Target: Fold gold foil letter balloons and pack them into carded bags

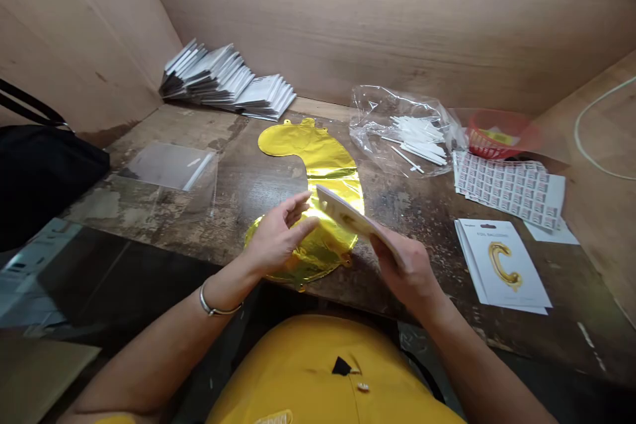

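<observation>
A gold foil balloon (334, 158), shaped like a letter C turned backwards, lies flat on the wooden table in front of me. Above its lower half my right hand (405, 268) grips a white printed card (348, 217) by its near end, thumb on top. The card is tilted and seen at a slant; part of a golden picture shows on it. My left hand (278, 230) hovers over the balloon's left side with thumb and fingers apart, close to the card's far end. Nothing shows in that hand, and a bracelet circles the wrist.
Stacked white packets (223, 76) lean at the back left. Clear plastic sleeves (171, 165) lie nearer. On the right are a clear bag (377, 112) of white straws (420, 139), a red basket (497, 136), sticker sheets (511, 189) and "foil balloons" cards (501, 265). Wooden walls surround the table.
</observation>
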{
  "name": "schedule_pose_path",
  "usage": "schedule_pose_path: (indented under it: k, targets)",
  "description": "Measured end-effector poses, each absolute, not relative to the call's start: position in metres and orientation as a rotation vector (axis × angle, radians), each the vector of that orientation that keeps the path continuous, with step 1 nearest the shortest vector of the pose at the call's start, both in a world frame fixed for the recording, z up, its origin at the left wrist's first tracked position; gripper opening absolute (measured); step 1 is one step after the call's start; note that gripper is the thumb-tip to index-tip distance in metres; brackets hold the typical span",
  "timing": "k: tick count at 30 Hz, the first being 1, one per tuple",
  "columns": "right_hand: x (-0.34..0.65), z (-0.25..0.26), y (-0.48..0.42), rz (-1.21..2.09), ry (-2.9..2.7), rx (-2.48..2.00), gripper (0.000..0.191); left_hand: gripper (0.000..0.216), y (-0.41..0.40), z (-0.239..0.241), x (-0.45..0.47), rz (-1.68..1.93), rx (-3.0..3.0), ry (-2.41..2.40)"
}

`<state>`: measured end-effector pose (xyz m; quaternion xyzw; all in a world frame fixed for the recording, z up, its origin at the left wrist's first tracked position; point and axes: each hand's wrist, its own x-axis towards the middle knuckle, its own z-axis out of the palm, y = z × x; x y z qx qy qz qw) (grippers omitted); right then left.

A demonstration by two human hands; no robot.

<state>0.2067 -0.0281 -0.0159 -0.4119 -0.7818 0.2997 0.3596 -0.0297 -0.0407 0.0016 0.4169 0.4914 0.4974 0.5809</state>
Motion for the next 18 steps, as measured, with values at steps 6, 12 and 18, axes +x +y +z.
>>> schedule_pose_path:
  k: [6,12,18]
  targets:
    - [0.18,-0.016,-0.022,0.252,-2.486,-0.72,0.043,0.062,-0.061,-0.009,-0.012,1.1,0.488,0.968]
    - [0.188,-0.002,-0.028,0.758,-2.14,-1.019,0.084,0.052,-0.061,-0.022,-0.019,1.32,0.314,1.057]
    - [0.166,-0.017,-0.017,1.898,-1.198,-1.178,0.065,0.055,-0.059,-0.031,-0.005,1.421,0.261,1.056]
